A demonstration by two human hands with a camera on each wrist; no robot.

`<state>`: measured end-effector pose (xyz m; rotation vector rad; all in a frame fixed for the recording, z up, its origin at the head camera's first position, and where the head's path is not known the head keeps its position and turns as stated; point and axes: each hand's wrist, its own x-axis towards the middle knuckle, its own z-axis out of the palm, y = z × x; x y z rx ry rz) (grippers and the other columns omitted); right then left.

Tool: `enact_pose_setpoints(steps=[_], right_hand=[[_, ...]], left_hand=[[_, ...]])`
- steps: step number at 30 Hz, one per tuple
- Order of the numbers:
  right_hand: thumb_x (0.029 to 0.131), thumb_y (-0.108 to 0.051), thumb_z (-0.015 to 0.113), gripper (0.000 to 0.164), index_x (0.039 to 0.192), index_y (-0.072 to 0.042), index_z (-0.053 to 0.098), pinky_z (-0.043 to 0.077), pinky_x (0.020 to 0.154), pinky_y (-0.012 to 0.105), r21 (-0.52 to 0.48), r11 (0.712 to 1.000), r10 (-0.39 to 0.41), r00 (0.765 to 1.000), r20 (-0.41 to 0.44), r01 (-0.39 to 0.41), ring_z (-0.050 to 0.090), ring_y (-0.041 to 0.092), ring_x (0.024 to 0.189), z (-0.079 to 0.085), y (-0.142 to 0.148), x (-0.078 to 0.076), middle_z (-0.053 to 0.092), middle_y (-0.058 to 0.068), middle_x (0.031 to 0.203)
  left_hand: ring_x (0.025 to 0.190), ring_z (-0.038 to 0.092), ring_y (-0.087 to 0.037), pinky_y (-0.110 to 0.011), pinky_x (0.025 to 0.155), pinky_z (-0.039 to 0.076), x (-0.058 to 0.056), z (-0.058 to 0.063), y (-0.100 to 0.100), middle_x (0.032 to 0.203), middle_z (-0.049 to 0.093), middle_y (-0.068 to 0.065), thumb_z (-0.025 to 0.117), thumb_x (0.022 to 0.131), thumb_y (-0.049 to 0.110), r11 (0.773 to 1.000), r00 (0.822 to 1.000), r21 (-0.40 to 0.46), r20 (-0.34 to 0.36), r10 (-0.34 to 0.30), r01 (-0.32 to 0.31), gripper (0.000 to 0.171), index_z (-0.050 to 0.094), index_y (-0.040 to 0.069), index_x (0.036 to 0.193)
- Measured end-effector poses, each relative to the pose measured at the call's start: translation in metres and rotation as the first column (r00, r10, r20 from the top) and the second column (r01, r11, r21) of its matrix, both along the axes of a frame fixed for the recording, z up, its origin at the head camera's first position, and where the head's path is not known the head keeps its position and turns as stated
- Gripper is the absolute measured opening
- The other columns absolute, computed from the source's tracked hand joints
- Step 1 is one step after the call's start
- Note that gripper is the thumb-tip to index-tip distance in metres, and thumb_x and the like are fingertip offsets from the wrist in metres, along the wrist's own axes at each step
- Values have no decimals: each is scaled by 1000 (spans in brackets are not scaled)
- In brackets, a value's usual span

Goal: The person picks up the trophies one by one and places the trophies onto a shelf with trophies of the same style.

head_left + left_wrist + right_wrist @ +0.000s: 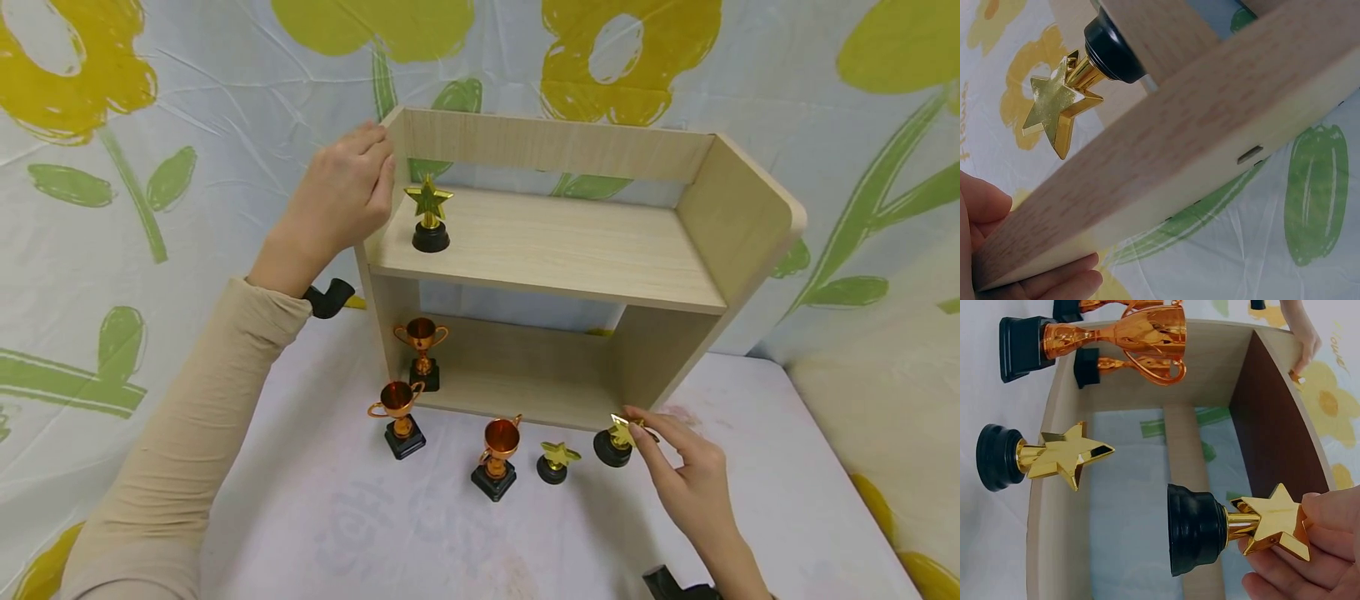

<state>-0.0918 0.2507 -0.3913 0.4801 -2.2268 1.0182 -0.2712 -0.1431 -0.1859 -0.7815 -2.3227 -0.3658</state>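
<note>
We pinch a gold star trophy (1241, 526), round black base downward, near the right front of the upright, pale wooden, two-tier shelf (555, 242) we grip.

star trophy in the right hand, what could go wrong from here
The held star trophy might slip, since the right hand pinches it by its star.
Moved left, it could knock the standing star trophy beside it.
If the left hand, gripping the shelf, jolts it, the upper star trophy could topple.

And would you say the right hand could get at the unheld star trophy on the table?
Probably not while full: the right hand pinches another star trophy. Otherwise the way to the unheld star trophy looks free.
</note>
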Motion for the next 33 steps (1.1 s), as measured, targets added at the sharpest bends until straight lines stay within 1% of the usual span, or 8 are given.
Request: enact_pose_setpoints(steps=[4, 7, 9, 13, 15, 22, 29, 33], right_hand=[[76, 17, 72, 35, 107, 2, 75, 45, 89, 9, -16, 1000, 18, 998, -53, -19, 63, -6, 100, 2, -1, 1, 74, 13, 98], [75, 18, 71, 36, 107, 2, 75, 45, 89, 9, -19, 999, 27, 997, -67, -28, 63, -6, 100, 3, -3, 1, 74, 14, 98], [76, 18, 72, 35, 107, 2, 75, 45, 89, 9, -18, 1000, 17, 998, -56, -18, 63, -6, 100, 4, -3, 2, 75, 13, 98], [78, 15, 72, 32, 107, 2, 75, 43, 89, 9, -6, 1000, -18, 1000, 10, 18, 61, -9, 100, 7, -3, 4, 75, 13, 100], [79, 14, 72, 31, 107, 2, 75, 43, 89, 8, -6, 1000, -30, 999, 26, 30, 61, -10, 100, 8, -4, 4, 74, 13, 101], [78, 16, 72, 32, 107, 2, 75, 43, 86, 8, 1, 999, -33, 999, -20, 33, 61, -7, 95, 12, -8, 5, 74, 13, 97], [79, 15, 72, 33, 108, 0, 75, 44, 84, 9, -10, 1000, -24, 1000, -6, 24, 61, -4, 92, 19, -9, 6, 74, 10, 97], [80, 15, 72, 33, 109, 0, 75, 44, 82, 9, -7, 1000, -26, 1000, -5, 26, 61, -4, 91, 21, -9, 6, 74, 8, 95]], left_hand=[[133, 47, -40, -44, 114, 34, 1, -1, 1, 132, 56, -31, 37, 103, 11, 1000, 1000, 3, 3, -3, 3, 40, 64, -16, 113], [133, 47, -40, -45, 113, 35, 1, -1, 1, 132, 57, -30, 37, 103, 11, 1000, 1000, 4, -2, -5, 5, 39, 64, -16, 112], [133, 47, -39, -45, 113, 35, 0, -1, 0, 132, 57, -30, 37, 103, 11, 1000, 1000, 3, -5, -5, 5, 39, 64, -16, 112], [133, 47, -39, -45, 113, 35, 0, -2, 0, 132, 57, -30, 37, 103, 11, 1000, 1000, 4, -5, -3, 3, 39, 64, -16, 113], [133, 47, -39, -45, 113, 34, 0, -2, 0, 132, 57, -30, 37, 103, 11, 1000, 1000, 4, -6, -3, 3, 39, 64, -16, 113], [131, 49, -40, -44, 114, 35, -1, -2, 0, 129, 59, -30, 36, 102, 10, 1000, 1000, -2, -25, -15, 15, 38, 64, -16, 108], [130, 50, -40, -45, 112, 36, -1, -2, 0, 126, 60, -30, 37, 102, 10, 1000, 999, 8, -39, -22, 22, 37, 64, -15, 102], [131, 49, -40, -44, 113, 35, -1, -2, 0, 128, 59, -30, 37, 102, 10, 1000, 999, 4, -33, -17, 17, 37, 64, -15, 103]])
